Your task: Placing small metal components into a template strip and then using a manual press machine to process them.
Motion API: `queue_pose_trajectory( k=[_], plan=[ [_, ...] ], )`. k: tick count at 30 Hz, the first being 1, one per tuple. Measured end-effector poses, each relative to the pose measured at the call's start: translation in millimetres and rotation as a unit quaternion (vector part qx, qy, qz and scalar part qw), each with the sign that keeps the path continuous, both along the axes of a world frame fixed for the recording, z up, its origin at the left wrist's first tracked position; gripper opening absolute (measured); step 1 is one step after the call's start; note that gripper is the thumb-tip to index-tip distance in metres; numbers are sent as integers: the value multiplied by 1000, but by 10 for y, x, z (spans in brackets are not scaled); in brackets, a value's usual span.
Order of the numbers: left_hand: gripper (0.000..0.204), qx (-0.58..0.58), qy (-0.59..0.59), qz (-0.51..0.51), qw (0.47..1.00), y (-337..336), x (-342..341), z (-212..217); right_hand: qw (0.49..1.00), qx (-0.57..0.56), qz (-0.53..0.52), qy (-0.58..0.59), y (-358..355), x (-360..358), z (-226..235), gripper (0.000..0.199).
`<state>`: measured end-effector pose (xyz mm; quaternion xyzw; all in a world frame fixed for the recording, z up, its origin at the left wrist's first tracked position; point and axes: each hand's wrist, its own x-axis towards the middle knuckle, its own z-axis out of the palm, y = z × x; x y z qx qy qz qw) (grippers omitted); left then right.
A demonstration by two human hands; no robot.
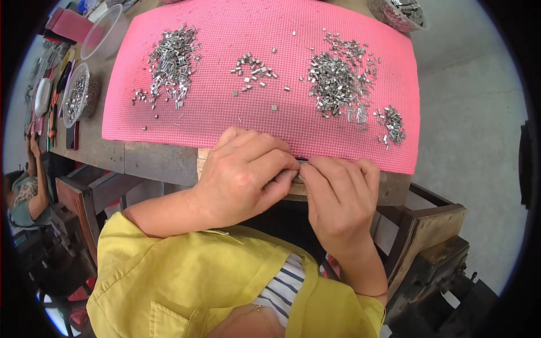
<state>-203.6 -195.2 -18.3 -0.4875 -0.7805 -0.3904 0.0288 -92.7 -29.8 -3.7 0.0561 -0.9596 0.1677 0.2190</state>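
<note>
At the near edge of a pink textured mat (214, 112), my left hand (245, 174) and my right hand (341, 197) meet with their fingertips pinched together. Whatever lies between the fingers is too small and covered to make out. Beyond my hands, small silvery metal pieces lie on the mat: a long heap (173, 65) at left, a loose scatter (253, 70) in the middle, a large heap (338, 81) at right. A smaller pile (391, 127) sits near the mat's right edge.
Left of the mat stand a clear tub of metal pieces (81, 96), another clear tub (105, 32) and several hand tools (54, 107). A further tub (401, 14) is at the far right. Wooden table legs and dark metal machinery (434, 270) flank me. Another person (35, 188) sits at far left.
</note>
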Motion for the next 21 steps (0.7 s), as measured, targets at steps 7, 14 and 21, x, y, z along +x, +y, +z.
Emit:
queue_pose_trajectory(
  k=[7,14,21],
  plan=[
    [23,-40,101,12,994,30,78,49,995,-94,-21,-3,178,78,12,29],
    [28,-93,130,-15,987,1,69,150,992,-118,-50,-8,221,152,-12,29],
    [34,-21,53,-18,998,-196,-155,183,991,-124,-41,-8,227,105,17,27]
  ],
)
